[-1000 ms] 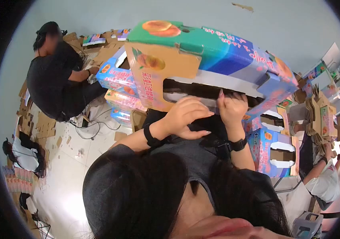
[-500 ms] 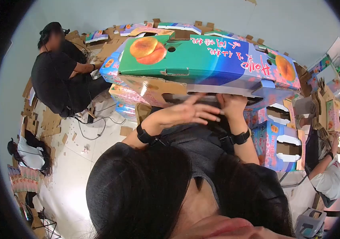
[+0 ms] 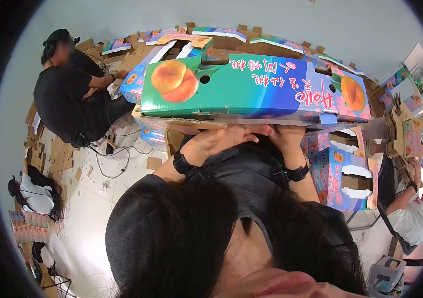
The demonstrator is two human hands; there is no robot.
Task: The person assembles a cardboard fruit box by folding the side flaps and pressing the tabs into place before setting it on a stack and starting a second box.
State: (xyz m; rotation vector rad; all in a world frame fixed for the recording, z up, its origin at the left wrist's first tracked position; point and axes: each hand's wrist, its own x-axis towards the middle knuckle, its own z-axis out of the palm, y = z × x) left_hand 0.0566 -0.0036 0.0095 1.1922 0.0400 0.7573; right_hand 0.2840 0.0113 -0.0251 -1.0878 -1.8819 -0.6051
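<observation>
A green, blue and pink peach carton (image 3: 256, 92) stands in front of my chest, its printed side up and towards the camera. My left hand (image 3: 238, 136) is at the carton's lower near edge, palm turned up, with its fingers stretched out towards the right and nothing seen in it. Beside it, my right hand (image 3: 287, 136) reaches up under the same edge. The right fingertips are hidden beneath the carton, so their hold cannot be made out. Black bands circle both wrists.
Finished-looking cartons (image 3: 350, 179) are stacked at the right. Another open carton (image 3: 171, 52) lies behind. One person (image 3: 67, 94) sits at the left, another (image 3: 415, 218) works at the right beside cardboard sheets (image 3: 400, 136). Cardboard scraps (image 3: 62, 151) and cables (image 3: 122, 154) lie on the floor.
The carton's near edge has come down and its front opening no longer shows. My left hand has moved lower, its fingers now just under that edge. More of the open carton behind shows.
</observation>
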